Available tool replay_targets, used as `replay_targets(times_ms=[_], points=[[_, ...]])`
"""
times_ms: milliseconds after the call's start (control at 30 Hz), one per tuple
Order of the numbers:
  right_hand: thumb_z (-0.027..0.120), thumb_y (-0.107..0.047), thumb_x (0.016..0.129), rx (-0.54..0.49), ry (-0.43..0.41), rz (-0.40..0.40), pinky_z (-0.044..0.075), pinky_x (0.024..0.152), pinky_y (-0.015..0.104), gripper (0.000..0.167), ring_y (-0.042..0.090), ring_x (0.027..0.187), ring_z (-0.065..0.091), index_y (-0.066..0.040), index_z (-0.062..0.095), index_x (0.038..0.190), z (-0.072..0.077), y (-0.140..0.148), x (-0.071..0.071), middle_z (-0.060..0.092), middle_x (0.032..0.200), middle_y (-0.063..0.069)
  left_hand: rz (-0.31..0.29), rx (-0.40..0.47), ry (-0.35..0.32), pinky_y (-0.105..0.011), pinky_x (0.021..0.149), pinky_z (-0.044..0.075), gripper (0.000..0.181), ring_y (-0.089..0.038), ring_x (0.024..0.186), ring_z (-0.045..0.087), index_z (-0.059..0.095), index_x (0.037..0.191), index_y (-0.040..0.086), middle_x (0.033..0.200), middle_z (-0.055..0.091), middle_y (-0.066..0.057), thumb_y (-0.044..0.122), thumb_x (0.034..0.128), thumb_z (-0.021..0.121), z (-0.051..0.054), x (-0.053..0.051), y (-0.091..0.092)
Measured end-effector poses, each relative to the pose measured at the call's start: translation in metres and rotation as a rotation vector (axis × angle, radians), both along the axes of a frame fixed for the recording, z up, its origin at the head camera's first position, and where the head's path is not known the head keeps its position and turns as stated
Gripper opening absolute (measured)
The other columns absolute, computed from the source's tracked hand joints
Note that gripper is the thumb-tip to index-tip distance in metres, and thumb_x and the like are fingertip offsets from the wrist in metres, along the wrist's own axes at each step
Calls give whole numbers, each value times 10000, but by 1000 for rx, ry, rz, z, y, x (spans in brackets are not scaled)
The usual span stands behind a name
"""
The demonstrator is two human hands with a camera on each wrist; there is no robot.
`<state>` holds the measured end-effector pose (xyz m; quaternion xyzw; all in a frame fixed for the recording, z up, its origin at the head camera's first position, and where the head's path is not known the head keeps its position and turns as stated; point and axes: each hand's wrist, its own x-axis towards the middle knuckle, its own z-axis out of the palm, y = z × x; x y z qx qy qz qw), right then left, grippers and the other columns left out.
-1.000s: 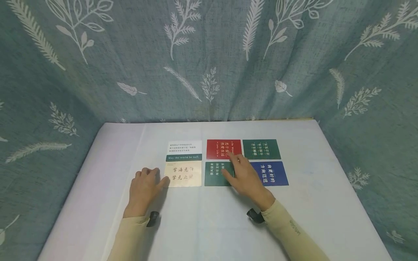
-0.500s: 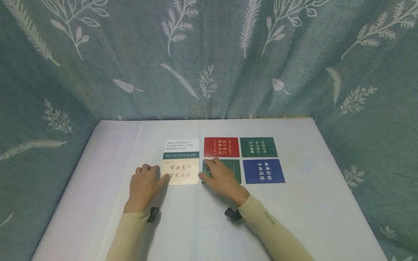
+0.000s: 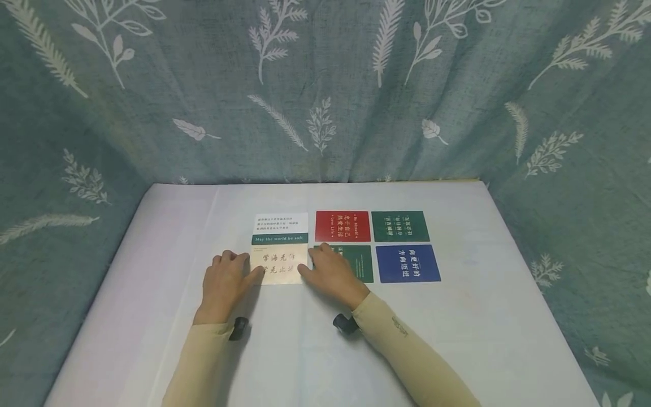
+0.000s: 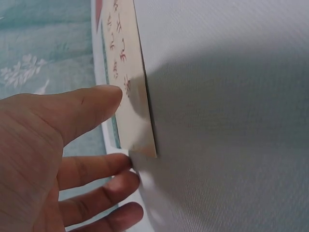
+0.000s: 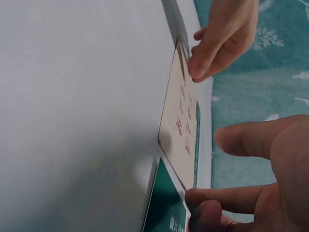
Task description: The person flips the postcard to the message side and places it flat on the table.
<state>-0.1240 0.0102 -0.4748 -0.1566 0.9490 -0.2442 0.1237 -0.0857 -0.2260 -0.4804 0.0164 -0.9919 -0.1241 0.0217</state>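
Six cards down in two rows of three, so I'd call the laying-out nearly done; what's left, I judge, is at most squaring up the cream card (image 3: 278, 264), flat on the table (image 3: 285, 345) right between my hands. Nearest now, my left hand (image 3: 221, 289) sits at the cream card's left side: fingers loose and parted, thumb reaching over its face, nothing gripped, and whether that thumb presses or only hovers, I can't tell. Across at the cream card's right edge, my right hand (image 3: 335, 277): thumb and forefinger well apart, forefinger tip right by the far right corner, touching or all but touching, so no pinch here either. Partly under that hand comes the near green card (image 3: 364, 263), just right of the cream card across a thin gap, and farther right, the blue card (image 3: 408, 264), well apart from my fingers. Now beyond: the white card (image 3: 280, 226) lies directly behind the cream card, edges close; the red card (image 3: 342, 226) behind and to its right; the far green card (image 3: 400, 226) farther right again; and past everything, the curtain (image 3: 356, 152).
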Motion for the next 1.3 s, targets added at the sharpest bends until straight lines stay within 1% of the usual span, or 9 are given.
replay_targets(times_ms=[100,267,433,600,700,833,967,1167,1300], points=[[620,-426,966,45,0,-10,529,840,423,519,207,934,588,-52,652,1325,0,-4,-1,616,1139,80,-1,6,2,-578,782,491,581,-468,998,573,652,1251,-74,1145,617,-318,393,912,713,0,0,2],[627,-439,952,69,-20,-41,533,822,471,509,216,917,592,-35,685,1257,1,-8,-2,617,1083,81,8,5,7,-586,777,492,550,-467,990,577,659,1233,-77,1123,624,-312,364,907,700,-1,-2,4],[648,-435,944,76,-34,-86,522,772,430,451,185,853,558,-54,713,1177,2,-9,-4,599,993,45,-8,1,28,-585,760,501,520,-466,968,586,669,1208,-81,1100,630,-309,345,911,690,-1,-4,7],[642,-429,935,32,-33,-70,482,675,378,386,170,782,535,-76,727,1065,4,-12,-9,564,882,7,6,-13,50,-573,721,504,439,-458,931,588,691,1139,-68,1068,631,-305,309,915,679,2,-4,5],[642,-429,935,26,-25,-68,460,643,358,356,165,763,523,-89,721,1007,4,-14,-12,549,854,-1,15,6,51,-565,714,500,418,-454,930,583,692,1116,-65,1073,627,-307,297,909,672,2,-6,4],[646,-420,932,16,-33,-77,427,603,337,305,163,741,508,-124,678,869,3,-13,-13,548,818,11,24,32,16,-562,719,493,405,-453,939,575,691,1092,-54,1091,616,-311,304,907,655,2,-7,4],[653,-413,925,-15,-50,-88,393,570,323,310,157,714,495,-147,624,768,2,-11,-11,536,777,17,46,50,-26,-567,734,485,413,-454,951,568,693,1091,-54,1101,607,-310,313,912,632,1,-6,6],[658,-406,921,-68,-50,-113,351,570,314,364,143,678,461,-155,545,682,1,-10,-8,486,717,5,90,80,-79,-587,840,479,529,-473,1055,563,647,1239,-83,1201,587,-326,346,931,622,3,-8,10],[662,-382,919,-98,-45,-124,310,553,298,388,129,626,417,-159,491,651,-1,-7,-8,440,644,-15,118,108,-124,-585,876,471,566,-470,1096,552,618,1294,-73,1248,569,-321,366,936,614,4,-8,11]])
